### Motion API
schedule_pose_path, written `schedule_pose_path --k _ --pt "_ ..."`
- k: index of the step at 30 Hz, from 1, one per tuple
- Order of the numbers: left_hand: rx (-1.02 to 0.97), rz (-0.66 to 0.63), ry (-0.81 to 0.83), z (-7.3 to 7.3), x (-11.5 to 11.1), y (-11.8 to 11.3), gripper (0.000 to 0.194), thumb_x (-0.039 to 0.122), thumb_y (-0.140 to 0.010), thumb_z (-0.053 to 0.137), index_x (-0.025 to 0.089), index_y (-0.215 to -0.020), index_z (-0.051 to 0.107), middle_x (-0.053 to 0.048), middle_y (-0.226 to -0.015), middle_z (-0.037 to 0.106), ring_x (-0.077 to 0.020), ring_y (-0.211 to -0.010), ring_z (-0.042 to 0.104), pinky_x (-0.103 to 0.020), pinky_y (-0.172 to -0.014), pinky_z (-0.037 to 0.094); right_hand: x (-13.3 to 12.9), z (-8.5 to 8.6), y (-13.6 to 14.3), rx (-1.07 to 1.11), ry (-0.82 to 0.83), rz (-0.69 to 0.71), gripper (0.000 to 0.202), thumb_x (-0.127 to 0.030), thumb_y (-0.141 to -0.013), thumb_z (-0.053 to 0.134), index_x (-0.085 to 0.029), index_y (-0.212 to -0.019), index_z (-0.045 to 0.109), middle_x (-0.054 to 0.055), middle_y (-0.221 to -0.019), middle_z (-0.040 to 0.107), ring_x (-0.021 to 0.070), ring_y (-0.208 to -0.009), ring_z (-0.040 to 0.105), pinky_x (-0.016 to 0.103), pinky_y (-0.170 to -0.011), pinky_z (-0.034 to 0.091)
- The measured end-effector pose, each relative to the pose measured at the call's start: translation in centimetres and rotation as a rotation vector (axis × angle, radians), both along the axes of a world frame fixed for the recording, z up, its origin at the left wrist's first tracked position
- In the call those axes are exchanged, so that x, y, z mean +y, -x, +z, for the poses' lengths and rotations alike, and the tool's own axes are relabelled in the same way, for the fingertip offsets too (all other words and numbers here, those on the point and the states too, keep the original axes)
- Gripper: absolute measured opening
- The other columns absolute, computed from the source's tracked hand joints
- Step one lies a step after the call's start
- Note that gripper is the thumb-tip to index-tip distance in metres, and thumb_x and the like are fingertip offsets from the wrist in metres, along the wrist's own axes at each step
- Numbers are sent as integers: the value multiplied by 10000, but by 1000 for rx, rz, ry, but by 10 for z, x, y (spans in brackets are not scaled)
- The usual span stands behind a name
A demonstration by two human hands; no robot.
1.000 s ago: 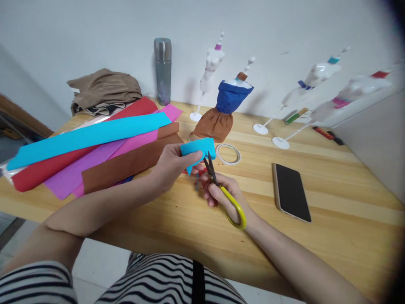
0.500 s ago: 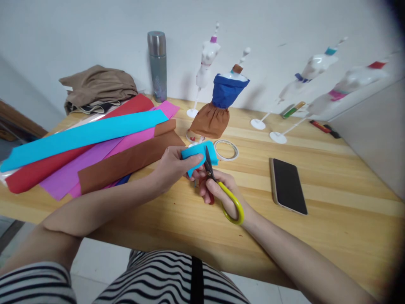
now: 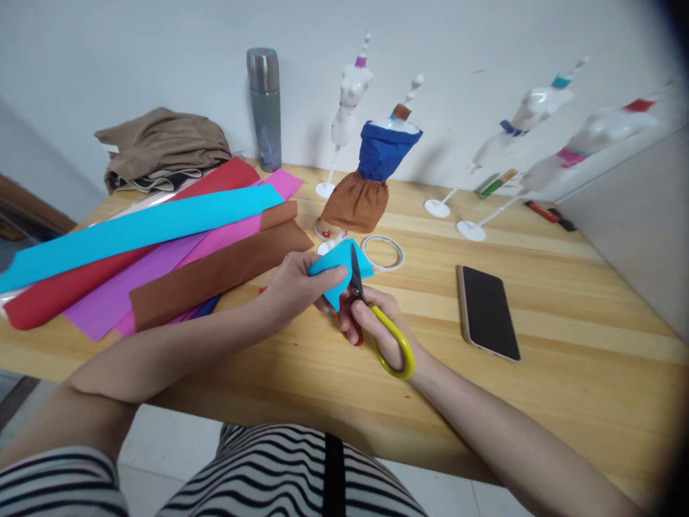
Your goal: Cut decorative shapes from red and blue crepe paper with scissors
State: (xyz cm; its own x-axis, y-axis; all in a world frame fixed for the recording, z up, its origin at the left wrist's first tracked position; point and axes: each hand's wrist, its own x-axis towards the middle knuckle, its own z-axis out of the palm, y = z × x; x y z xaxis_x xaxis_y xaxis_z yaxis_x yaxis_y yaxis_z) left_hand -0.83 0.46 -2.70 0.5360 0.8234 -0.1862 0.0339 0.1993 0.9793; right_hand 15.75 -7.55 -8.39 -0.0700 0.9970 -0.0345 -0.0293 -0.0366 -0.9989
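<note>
My left hand (image 3: pixel 301 281) pinches a small piece of bright blue crepe paper (image 3: pixel 336 260), thumb on top. My right hand (image 3: pixel 374 316) is closed on scissors (image 3: pixel 397 337) with yellow and red handles. Their dark blades lie across the blue piece, part of which sticks out to the right of them. Just beyond the hands stands a small white dress form (image 3: pixel 402 123) in a blue top (image 3: pixel 385 151) and a gathered brown skirt (image 3: pixel 358 202). A roll of tape (image 3: pixel 383 253) lies right behind the scissors. My left fingertips are partly hidden by the paper.
Coloured paper sheets (image 3: pixel 134 222) are heaped at left, with brown cloth (image 3: pixel 166 147) behind. A thermos (image 3: pixel 265 108) stands at the back. A phone (image 3: pixel 489 311) lies at right. More dress forms (image 3: pixel 349 90) stand near the wall, beside a green-labelled item (image 3: pixel 496 185).
The blue piece has turned in my left hand, and its shape between the scissor blades differs. My right hand stays nearly in place. The whole view has shifted slightly.
</note>
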Motion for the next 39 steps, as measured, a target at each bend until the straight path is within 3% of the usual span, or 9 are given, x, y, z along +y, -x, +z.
schedule_pose_path --k 9,20,39 --pt "3 -6 21 -3 -1 0 386 479 -691 886 129 -628 737 -59 -577 697 -118 -507 627 -212 -508 525 0 1 -1 -1 -39 17 590 -770 -884 666 -197 -759 600 -18 -632 578 93 -450 483 239 -444 387" --pt "-26 -13 54 -1 -2 1 415 508 -673 902 135 -613 732 -66 -570 696 -130 -507 635 -226 -512 528 0 7 1 7 7 5 633 -829 -816 687 -203 -757 618 -28 -584 556 93 -426 444 236 -409 353" --pt "-63 -10 99 -1 0 1 400 478 -635 934 128 -616 741 -82 -613 718 -136 -538 639 -227 -512 532 0 8 3 31 -16 -7 624 -828 -806 694 -211 -762 615 -55 -523 506 90 -394 399 241 -382 348"
